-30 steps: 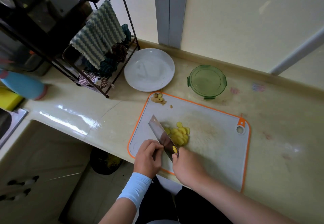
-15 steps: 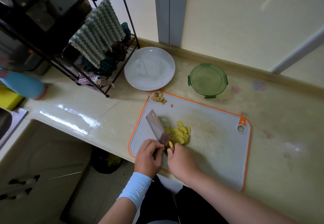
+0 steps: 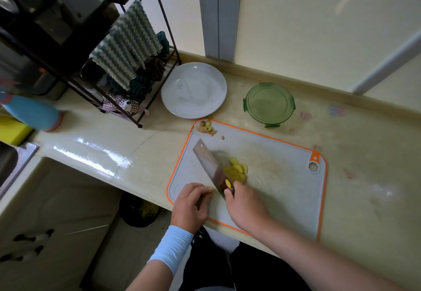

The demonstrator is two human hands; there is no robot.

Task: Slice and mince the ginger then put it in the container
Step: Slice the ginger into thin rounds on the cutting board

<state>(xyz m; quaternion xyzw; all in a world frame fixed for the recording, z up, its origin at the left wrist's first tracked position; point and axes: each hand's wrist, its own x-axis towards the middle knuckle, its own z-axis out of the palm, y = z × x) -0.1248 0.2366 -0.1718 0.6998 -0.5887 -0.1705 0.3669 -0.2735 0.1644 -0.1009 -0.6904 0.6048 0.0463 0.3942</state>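
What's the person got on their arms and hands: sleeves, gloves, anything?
A snug light blue sleeve covers the left forearm from the wrist up, and the arm is bare past its upper edge. The left hand is bare. The right forearm and right hand are bare, with no sleeve. No gloves, watch or rings are visible on either side.

On the countertop (image 3: pixel 364 176) lies an orange-rimmed cutting board (image 3: pixel 284 190). The right hand (image 3: pixel 246 206) grips a cleaver (image 3: pixel 208 165) whose blade points toward 11 o'clock. Touching the blade at its 3 o'clock side is a pile of ginger slices (image 3: pixel 237 171). The left hand (image 3: pixel 190 204) rests with curled fingers at the blade's 8 o'clock; what it holds cannot be told. From the board, ginger scraps (image 3: pixel 206 127) sit at the 11 o'clock corner, a green container (image 3: pixel 268 105) at 12 and a white plate (image 3: pixel 193 90) at 11.
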